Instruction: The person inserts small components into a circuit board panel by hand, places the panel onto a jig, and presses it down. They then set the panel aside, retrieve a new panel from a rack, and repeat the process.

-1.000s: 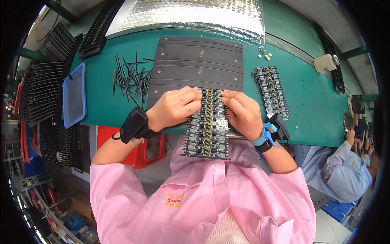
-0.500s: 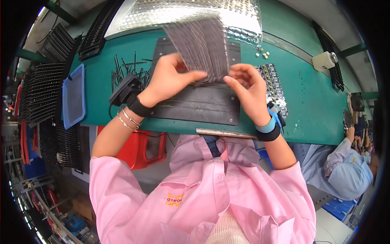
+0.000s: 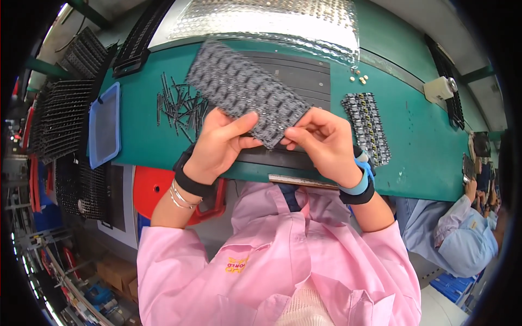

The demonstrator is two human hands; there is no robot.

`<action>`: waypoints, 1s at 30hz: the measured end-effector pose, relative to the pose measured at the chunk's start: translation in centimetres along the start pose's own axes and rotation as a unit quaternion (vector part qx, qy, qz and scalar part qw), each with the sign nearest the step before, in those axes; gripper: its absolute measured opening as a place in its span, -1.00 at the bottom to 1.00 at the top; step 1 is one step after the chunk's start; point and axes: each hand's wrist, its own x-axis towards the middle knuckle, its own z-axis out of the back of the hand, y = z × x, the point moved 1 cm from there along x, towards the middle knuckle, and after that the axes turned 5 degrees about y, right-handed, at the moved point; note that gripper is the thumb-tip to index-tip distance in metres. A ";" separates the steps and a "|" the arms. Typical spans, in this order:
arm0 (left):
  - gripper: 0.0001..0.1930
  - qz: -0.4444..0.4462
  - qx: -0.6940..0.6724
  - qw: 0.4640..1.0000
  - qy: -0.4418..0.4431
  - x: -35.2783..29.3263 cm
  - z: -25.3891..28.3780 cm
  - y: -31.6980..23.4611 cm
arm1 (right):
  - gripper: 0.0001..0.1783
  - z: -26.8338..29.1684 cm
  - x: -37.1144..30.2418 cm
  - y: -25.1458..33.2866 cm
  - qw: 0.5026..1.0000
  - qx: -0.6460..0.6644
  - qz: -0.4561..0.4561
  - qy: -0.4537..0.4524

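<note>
A dark grey circuit board panel (image 3: pixel 242 89), covered with rows of small parts, is tilted above the bench between my hands. My left hand (image 3: pixel 223 138) holds its near left edge, the thumb lying over the top face. At the near right corner, my right hand (image 3: pixel 321 138) pinches the edge between thumb and fingers. Beneath the panel lies a black grooved plate (image 3: pixel 307 70), partly covered by it. A second populated circuit board panel (image 3: pixel 367 127) rests on the green bench to the right of my right hand. Left of the plate is a loose pile of thin black strips (image 3: pixel 179 106).
A blue tray (image 3: pixel 105 125) stands at the bench's left edge. Clear bubble sheeting (image 3: pixel 266 22) lies at the back, with several small gold-coloured pieces (image 3: pixel 359 77) near it. A whitish bottle (image 3: pixel 439 89) stands far right. A red stool (image 3: pixel 149 190) is below; another person (image 3: pixel 465 239) sits at right.
The panel has turned from nearly edge-on and blurred to showing its populated face, its far end swinging left. Both hands have come nearer to me.
</note>
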 end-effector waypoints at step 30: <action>-0.74 -0.384 -0.081 0.912 -0.117 -13.0 10.3 -0.9 | -0.88 -10.7 8.0 -0.5 0.959 -0.168 0.206 0.093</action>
